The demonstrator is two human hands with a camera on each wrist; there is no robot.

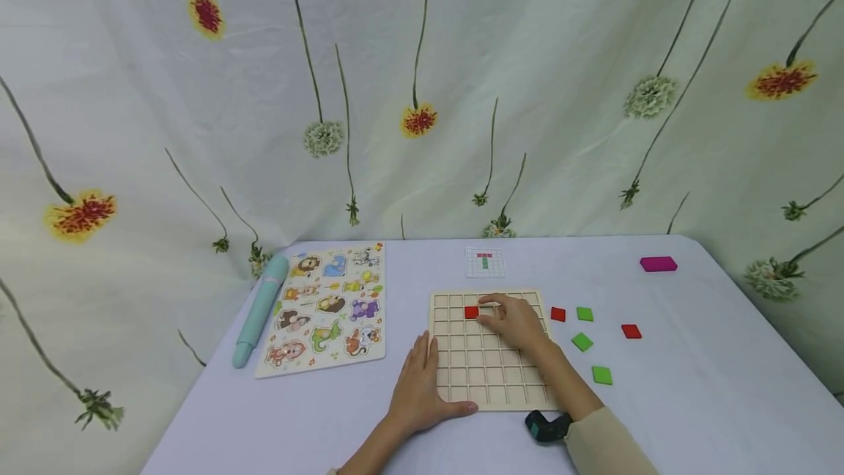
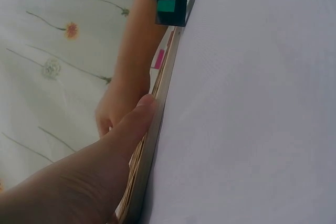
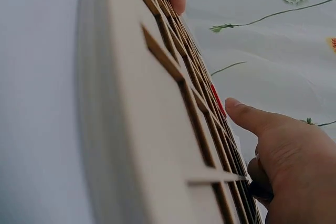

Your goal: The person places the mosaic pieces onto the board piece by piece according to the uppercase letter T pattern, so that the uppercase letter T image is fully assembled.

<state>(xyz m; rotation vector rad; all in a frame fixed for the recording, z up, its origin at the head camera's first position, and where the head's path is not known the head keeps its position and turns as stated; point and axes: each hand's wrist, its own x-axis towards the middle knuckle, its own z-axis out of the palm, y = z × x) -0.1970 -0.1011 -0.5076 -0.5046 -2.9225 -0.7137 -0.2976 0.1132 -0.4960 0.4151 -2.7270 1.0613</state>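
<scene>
A wooden grid board point(image 1: 488, 376) lies in front of me with one red square tile point(image 1: 471, 312) in an upper cell. My left hand point(image 1: 420, 391) rests along the board's left side, fingers extended, its thumb reaching over the front edge. In the left wrist view that thumb point(image 2: 139, 111) touches the board's rim. Over the upper right of the board is my right hand point(image 1: 517, 321), thumb and forefinger apart just right of the red tile, with no tile visible between them. The right wrist view shows its thumb point(image 3: 241, 113) close to a red edge; the other fingers are mostly hidden.
Right of the board lie loose red tiles point(image 1: 631, 331) and several green tiles point(image 1: 601, 375). A card with a T pattern point(image 1: 485, 263) is behind it, and a magenta block point(image 1: 658, 264) at back right. To the left are an animal puzzle board point(image 1: 323, 321) and a teal tube point(image 1: 260, 314).
</scene>
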